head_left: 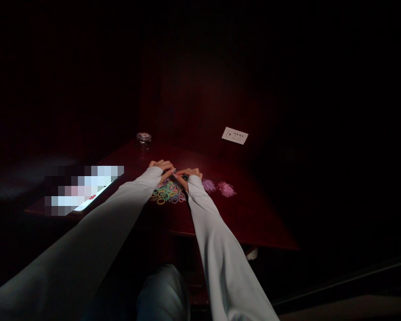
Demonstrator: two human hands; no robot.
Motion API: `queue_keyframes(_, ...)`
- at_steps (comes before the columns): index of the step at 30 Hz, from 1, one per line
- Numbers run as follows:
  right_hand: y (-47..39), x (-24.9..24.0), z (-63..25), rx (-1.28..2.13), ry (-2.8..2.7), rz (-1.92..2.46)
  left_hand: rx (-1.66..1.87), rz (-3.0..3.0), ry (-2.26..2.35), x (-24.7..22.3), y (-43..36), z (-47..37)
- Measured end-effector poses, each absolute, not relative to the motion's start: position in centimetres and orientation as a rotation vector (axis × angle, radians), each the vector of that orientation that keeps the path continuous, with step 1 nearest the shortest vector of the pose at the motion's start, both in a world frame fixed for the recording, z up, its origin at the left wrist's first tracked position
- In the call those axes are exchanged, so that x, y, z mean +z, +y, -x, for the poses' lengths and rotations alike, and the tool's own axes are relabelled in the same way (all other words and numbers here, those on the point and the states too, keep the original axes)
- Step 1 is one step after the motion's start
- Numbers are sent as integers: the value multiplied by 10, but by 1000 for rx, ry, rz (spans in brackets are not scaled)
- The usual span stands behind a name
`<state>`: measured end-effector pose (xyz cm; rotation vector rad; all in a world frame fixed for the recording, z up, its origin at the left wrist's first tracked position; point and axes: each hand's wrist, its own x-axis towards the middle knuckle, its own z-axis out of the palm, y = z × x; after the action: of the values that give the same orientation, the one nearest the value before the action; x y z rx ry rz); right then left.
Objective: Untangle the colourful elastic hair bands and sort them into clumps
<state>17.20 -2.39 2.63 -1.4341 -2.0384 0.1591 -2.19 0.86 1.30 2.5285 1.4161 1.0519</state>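
Left hand [162, 166]: centre frame, fingers bent, grip unreadable from here.
Right hand [191, 172]: fingertips by the left's, grip likewise unclear.
Bands [166, 193]: colourful heap, just below in frame.

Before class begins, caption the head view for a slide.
Left hand and right hand close together by multicolored loops.

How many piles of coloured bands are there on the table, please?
3: a multicoloured pile by the left hand and right hand, a purple pile right of them, and a pink pile farther right. Hands may hide more.
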Motion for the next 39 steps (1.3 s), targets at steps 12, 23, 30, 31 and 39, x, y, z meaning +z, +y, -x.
queue_keyframes(12,-38,47,-231,-431,-1862,1884,1169,-2420,1497,25,-3,23)
queue_keyframes(23,-60,46,-246,-395,-1656,2144,1314,-2159,1571,37,-9,18)
queue_keyframes(30,-50,41,-240,-376,-1562,1921,1317,-2168,1549,37,-9,19)
queue_keyframes(31,-48,39,-236,-355,-1581,1864,1325,-2167,1549,37,-9,19)
queue_keyframes(39,-45,28,-181,90,-2245,1258,1359,-2159,1545,32,-3,17)
